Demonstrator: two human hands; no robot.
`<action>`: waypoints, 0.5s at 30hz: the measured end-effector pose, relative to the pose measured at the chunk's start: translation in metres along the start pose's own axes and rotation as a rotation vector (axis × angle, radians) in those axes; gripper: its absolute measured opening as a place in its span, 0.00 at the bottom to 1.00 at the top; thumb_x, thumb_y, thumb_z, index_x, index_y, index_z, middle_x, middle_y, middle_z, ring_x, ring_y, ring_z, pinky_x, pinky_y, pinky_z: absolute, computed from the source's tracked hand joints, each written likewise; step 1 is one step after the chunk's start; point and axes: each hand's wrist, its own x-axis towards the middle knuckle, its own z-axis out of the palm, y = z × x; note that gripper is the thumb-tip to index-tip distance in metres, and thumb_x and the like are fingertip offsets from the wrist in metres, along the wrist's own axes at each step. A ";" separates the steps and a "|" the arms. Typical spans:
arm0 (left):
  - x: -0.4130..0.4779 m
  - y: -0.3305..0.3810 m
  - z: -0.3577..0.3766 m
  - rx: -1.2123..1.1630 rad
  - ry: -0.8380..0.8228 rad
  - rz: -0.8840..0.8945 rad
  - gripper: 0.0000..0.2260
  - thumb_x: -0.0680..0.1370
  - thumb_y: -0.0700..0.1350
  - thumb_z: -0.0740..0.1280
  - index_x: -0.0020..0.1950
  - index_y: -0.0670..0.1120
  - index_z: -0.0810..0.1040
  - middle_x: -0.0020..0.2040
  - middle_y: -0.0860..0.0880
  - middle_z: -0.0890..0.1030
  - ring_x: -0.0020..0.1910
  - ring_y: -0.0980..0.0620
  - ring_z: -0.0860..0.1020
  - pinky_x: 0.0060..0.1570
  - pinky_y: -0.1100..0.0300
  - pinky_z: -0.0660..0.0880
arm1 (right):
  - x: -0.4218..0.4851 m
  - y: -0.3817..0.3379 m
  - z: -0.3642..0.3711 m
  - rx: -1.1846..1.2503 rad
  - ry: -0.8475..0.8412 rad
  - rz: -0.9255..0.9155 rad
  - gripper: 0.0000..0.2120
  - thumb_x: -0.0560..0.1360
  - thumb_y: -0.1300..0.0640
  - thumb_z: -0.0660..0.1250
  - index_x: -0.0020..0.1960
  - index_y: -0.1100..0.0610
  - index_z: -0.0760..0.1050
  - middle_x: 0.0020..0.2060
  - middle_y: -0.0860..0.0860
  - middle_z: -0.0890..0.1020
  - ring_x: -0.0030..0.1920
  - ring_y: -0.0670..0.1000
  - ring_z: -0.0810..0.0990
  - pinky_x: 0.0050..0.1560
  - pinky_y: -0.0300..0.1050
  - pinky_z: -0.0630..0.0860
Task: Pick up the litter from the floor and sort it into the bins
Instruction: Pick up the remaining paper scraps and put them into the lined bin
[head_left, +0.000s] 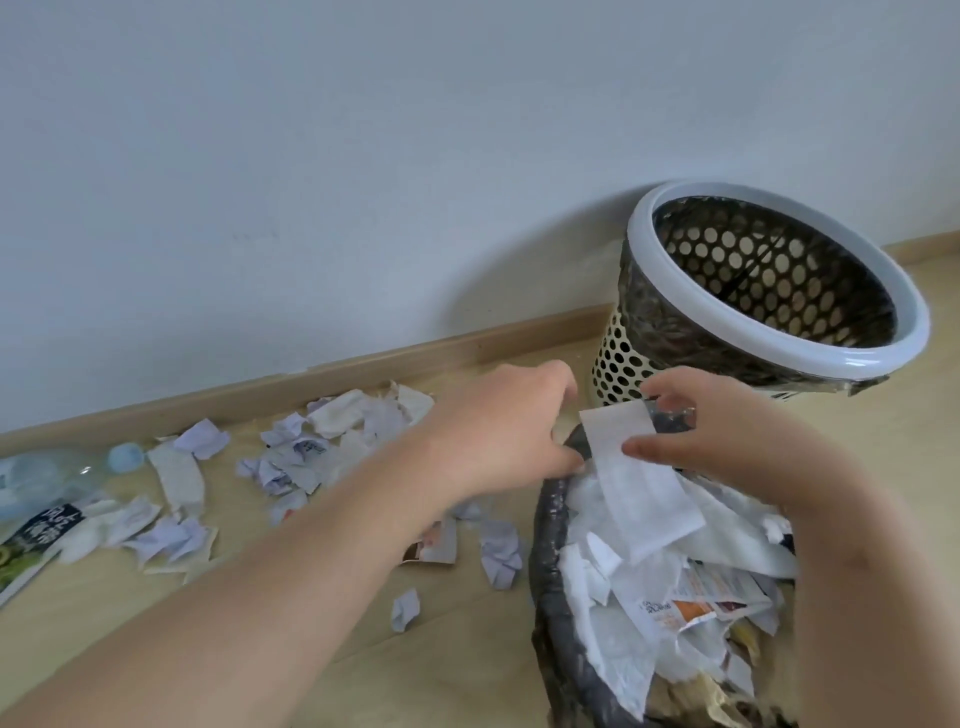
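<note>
A white paper strip (641, 493) hangs over the near bin (545, 525), which has a dark liner and is heaped with torn paper and wrappers. My right hand (722, 431) pinches the strip's upper end between thumb and fingers. At the far left edge of that bin, my left hand (504, 426) curls its thumb and fingers round the rim. A second bin (779, 343), perforated with a white ring and a dark liner, stands behind against the wall and looks nearly empty. Crumpled paper scraps (311, 452) lie scattered on the floor to the left.
A clear plastic bottle with a blue cap (57, 473) and a dark printed package (36, 540) lie at the far left. More paper bits (498, 551) sit beside the near bin. A wooden skirting board (311, 379) runs along the wall.
</note>
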 end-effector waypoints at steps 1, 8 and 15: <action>-0.003 -0.007 -0.007 0.004 -0.015 -0.012 0.21 0.73 0.53 0.70 0.64 0.51 0.70 0.38 0.57 0.72 0.41 0.55 0.73 0.37 0.61 0.68 | 0.002 -0.006 -0.001 -0.006 0.030 -0.009 0.28 0.69 0.46 0.73 0.66 0.47 0.69 0.60 0.47 0.76 0.51 0.46 0.74 0.47 0.41 0.73; -0.028 -0.079 -0.040 -0.083 0.005 -0.159 0.09 0.77 0.51 0.65 0.57 0.54 0.75 0.41 0.58 0.74 0.38 0.62 0.72 0.35 0.66 0.66 | 0.012 -0.087 0.021 0.050 0.153 -0.199 0.15 0.74 0.48 0.67 0.60 0.47 0.73 0.51 0.45 0.77 0.46 0.46 0.75 0.41 0.41 0.71; -0.055 -0.166 -0.018 -0.090 0.040 -0.393 0.10 0.79 0.47 0.61 0.59 0.51 0.75 0.49 0.53 0.76 0.45 0.53 0.74 0.41 0.61 0.70 | 0.041 -0.141 0.118 0.018 -0.098 -0.245 0.13 0.75 0.54 0.66 0.58 0.51 0.73 0.50 0.47 0.75 0.43 0.48 0.76 0.45 0.43 0.75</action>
